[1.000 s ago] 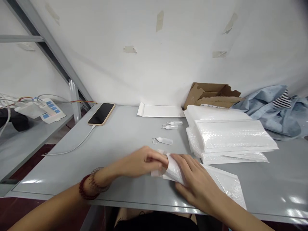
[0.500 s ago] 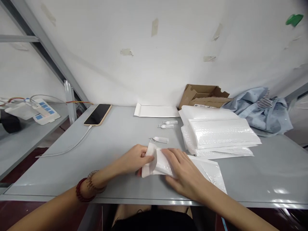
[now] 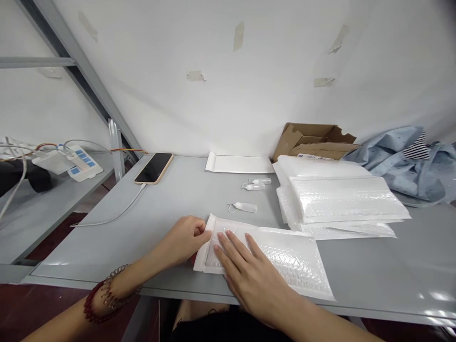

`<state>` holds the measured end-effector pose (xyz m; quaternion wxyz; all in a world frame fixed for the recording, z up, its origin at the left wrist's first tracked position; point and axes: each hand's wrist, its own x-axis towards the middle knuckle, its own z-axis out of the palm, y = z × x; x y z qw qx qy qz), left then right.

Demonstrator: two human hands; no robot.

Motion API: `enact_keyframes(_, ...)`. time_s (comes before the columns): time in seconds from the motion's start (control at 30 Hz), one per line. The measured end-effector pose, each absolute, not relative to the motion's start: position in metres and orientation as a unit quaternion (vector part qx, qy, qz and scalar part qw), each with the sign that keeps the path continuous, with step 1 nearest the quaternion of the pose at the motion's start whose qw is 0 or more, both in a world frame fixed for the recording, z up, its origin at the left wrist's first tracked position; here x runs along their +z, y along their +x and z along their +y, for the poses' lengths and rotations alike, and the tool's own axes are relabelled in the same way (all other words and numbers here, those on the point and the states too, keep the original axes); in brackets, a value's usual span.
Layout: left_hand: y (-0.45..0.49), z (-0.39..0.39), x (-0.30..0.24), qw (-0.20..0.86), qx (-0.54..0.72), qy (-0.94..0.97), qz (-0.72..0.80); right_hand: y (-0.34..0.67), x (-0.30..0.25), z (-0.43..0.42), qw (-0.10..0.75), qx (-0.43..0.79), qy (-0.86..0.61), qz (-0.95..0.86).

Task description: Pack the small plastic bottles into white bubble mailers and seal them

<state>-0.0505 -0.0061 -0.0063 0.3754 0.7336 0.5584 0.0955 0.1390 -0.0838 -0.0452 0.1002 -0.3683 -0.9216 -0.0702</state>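
A white bubble mailer (image 3: 288,254) lies flat near the table's front edge, its flap end toward the left. My left hand (image 3: 188,237) pinches that left end between thumb and curled fingers. Fingers outstretched, my right hand (image 3: 245,275) presses flat on the mailer's bubbled face. Just beyond the mailer is a small clear bottle (image 3: 245,207) with a thin needle tip and a loop at its cap. Two more such bottles (image 3: 255,187) lie side by side farther back.
Several bubble mailers are stacked (image 3: 342,199) at the right, before an open cardboard box (image 3: 317,137) and blue cloth (image 3: 409,161). One white mailer (image 3: 242,164) lies by the wall. A phone (image 3: 154,168) with a charging cable (image 3: 117,216) occupies the left of the grey table (image 3: 171,199).
The mailer's left end, folded over before, now lies flat. My right hand has flattened out, fingers spread on it. The left hand keeps hold of the end. The whole view has shifted slightly.
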Motion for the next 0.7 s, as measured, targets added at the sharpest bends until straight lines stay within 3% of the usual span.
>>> enact_keyframes(0.27,-0.041,-0.024,-0.009,0.289,0.12,0.801,0.51,0.138,-0.049,-0.087,0.135,-0.07,-0.373,-0.915)
enact_keyframes(0.4,-0.041,-0.037,-0.026,0.204,0.189,0.853,0.442,0.136,-0.051,-0.09,0.195,-0.077,-0.382,-0.9)
enact_keyframes(0.53,-0.047,-0.048,-0.05,0.075,0.261,0.89,0.365,0.136,-0.053,-0.09,0.183,-0.089,-0.376,-0.904)
enact_keyframes(0.7,-0.058,-0.044,-0.055,0.017,0.131,0.95,0.283,0.135,-0.055,-0.088,0.183,-0.122,-0.378,-0.899)
